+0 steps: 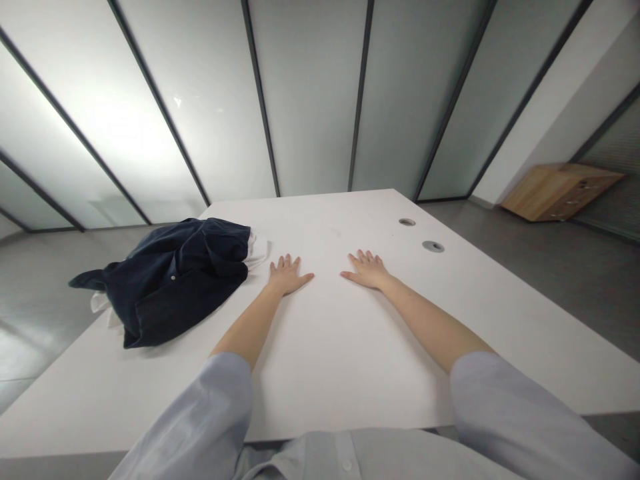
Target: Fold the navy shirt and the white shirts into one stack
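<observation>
- One dark blue cloth heap (185, 283) sits on the left of the table (320, 380). Its long way slants from the near left to the far right, and its left end seems to poke past the edge.
- White cloth (257, 252) peeks out at two ends. I can't tell how many clothes there are.
- The left hand (286, 275) is nearer, just right of the heap, not touching it. It lies flat, fingers spread, holding nothing.
- The right hand (369, 270) lies flat too, farther off, also holding nothing.
- Two round holes (407, 222) are on the right.
</observation>
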Demonstrator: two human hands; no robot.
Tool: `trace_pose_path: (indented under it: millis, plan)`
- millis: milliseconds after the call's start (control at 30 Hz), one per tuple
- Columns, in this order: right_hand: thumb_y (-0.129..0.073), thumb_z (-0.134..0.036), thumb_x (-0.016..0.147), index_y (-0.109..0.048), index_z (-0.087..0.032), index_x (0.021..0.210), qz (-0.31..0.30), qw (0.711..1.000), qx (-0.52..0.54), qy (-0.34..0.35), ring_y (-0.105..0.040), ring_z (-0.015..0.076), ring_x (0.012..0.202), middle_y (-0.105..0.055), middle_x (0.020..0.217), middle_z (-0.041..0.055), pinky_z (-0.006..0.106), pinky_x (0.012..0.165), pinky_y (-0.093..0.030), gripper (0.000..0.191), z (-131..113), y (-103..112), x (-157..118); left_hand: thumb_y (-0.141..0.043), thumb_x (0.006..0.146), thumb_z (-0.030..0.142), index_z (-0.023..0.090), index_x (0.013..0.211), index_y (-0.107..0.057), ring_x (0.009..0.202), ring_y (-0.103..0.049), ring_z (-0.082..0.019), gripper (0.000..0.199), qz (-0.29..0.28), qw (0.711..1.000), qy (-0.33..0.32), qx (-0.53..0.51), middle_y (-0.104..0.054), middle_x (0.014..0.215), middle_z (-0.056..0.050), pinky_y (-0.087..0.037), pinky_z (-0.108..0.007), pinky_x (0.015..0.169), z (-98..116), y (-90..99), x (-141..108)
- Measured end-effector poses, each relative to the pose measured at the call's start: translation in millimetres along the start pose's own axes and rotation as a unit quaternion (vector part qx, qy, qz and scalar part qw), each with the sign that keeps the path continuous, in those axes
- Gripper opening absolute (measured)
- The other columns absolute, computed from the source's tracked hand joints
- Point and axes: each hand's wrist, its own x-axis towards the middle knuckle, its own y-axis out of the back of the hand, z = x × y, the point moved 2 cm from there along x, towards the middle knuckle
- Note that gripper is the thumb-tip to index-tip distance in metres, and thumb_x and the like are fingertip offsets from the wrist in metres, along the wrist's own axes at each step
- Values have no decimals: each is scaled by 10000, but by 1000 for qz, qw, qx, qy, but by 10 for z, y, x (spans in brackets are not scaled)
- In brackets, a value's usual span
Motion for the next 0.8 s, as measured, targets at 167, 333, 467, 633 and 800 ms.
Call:
trace_pose_path:
  millis: [167,333,467,633,800]
  plan:
    - [-232,-825,817,-201,-204,1555,0,1000,-2,-1,-107,391,1465,-134,1619,153,548,1153,-118,965,-8,5,-4,-187,810,826,208,1548,-214,1474,-122,-376,963,4,1000,0,-1,-125,1616,-153,-140,-575,1156,-21,-33,35]
    - [-230,-824,820,-204,-199,1554,-2,1000,2,-2,-111,391,1465,-128,1618,161,550,1152,-116,964,-27,37,-35,-198,806,829,216,1550,-207,1477,-114,-370,963,4,1000,-2,-3,-122,1617,-150,-129,-580,1156,-34,-51,49]
    - [-234,-814,828,-201,-199,1555,-5,1000,1,-3,-102,383,1468,-124,1619,162,550,1152,-113,953,-36,52,-48,-195,805,831,217,1550,-206,1477,-108,-371,966,4,1000,-1,-7,-119,1618,-147,-124,-578,1158,-31,-49,45]
    - [-243,-809,831,-193,-189,1556,-8,1000,1,-4,-98,382,1469,-114,1619,169,548,1153,-109,955,-34,48,-42,-197,804,832,224,1549,-207,1476,-114,-372,961,4,1000,0,-6,-118,1619,-144,-126,-577,1157,-33,-57,49]
    - [-238,-816,826,-192,-193,1556,-5,1000,3,-2,-104,387,1467,-113,1619,167,548,1153,-113,961,-20,31,-29,-187,807,832,224,1549,-203,1475,-119,-376,959,7,1000,-7,-3,-121,1617,-152,-131,-587,1152,-50,-73,66]
